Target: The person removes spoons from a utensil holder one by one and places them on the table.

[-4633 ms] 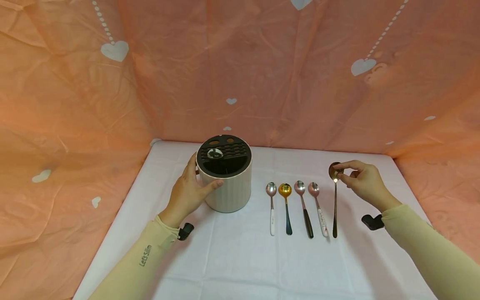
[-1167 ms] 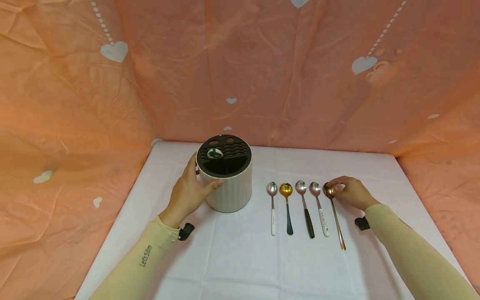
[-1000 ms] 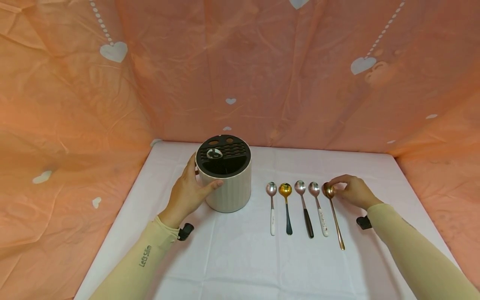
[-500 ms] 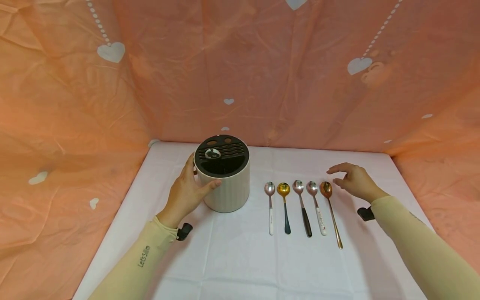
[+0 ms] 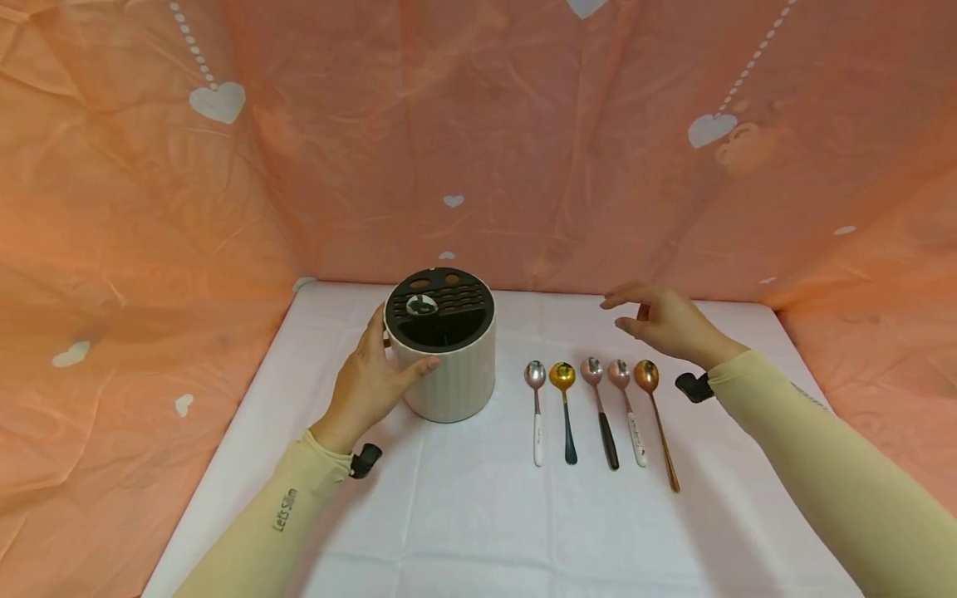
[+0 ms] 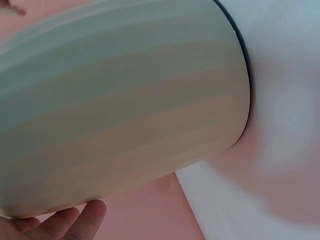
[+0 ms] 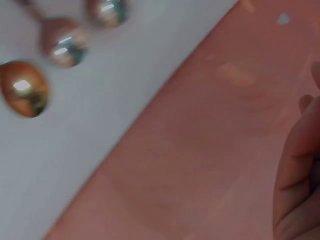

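My left hand (image 5: 370, 378) grips the side of a cream ribbed utensil holder (image 5: 452, 386), thumb across its front and fingers behind. The holder stands upright under a black lid (image 5: 441, 309) with slots and round holes. In the left wrist view its wall (image 6: 125, 100) fills the picture, and fingertips (image 6: 90, 217) touch its edge. My right hand (image 5: 669, 322) hovers above the spoon heads, thumb and fingers apart, holding nothing. Below it lies a long copper-gold spoon (image 5: 660, 423), the rightmost of the row. The right wrist view shows its bowl (image 7: 25, 89) blurred.
Left of that spoon lie a white-patterned spoon (image 5: 634, 423), a black-handled spoon (image 5: 606, 423), a gold spoon with a dark handle (image 5: 566, 407) and a white-handled spoon (image 5: 537, 415). A white cloth (image 5: 478, 515) covers the table; orange-pink curtains (image 5: 508, 149) stand behind.
My right hand set the copper-gold spoon down at the row's right end and let go of it. It then rose and moved left. My left hand kept its grip on the holder.
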Demonstrator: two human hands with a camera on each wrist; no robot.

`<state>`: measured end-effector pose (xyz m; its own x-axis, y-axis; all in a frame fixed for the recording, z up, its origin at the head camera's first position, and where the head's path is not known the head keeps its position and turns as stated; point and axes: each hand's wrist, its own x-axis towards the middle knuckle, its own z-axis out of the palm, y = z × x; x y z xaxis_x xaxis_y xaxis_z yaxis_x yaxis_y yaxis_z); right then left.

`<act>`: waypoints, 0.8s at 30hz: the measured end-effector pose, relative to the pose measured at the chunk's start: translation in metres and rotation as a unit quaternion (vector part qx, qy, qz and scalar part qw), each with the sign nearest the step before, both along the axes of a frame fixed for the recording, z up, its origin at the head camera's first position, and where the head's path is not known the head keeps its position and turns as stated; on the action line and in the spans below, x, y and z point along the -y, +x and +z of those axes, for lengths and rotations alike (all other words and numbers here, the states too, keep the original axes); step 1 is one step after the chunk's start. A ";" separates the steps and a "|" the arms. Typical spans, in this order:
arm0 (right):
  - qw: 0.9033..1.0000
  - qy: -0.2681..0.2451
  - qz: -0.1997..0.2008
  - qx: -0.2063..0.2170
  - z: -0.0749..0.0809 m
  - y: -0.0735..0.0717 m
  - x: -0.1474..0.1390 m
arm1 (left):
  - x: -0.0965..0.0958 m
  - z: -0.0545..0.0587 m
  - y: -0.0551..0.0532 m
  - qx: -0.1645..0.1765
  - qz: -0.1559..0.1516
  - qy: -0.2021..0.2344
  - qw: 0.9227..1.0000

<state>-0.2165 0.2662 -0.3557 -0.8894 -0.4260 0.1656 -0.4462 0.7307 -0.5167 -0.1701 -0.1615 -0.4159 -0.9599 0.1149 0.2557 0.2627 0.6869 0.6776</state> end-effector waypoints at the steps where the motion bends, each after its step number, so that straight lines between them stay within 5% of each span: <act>1: 1.000 -0.001 0.005 0.001 0.004 -0.001 0.007 | 0.000 0.000 0.000 0.000 0.001 -0.001 1.000; 11: 0.990 -0.011 0.129 -0.051 0.037 -0.004 0.086 | 0.001 0.000 0.001 0.003 0.001 -0.001 1.000; 24: 0.976 0.006 0.206 -0.071 0.056 -0.012 0.161 | 0.000 -0.001 -0.002 -0.009 -0.003 0.003 1.000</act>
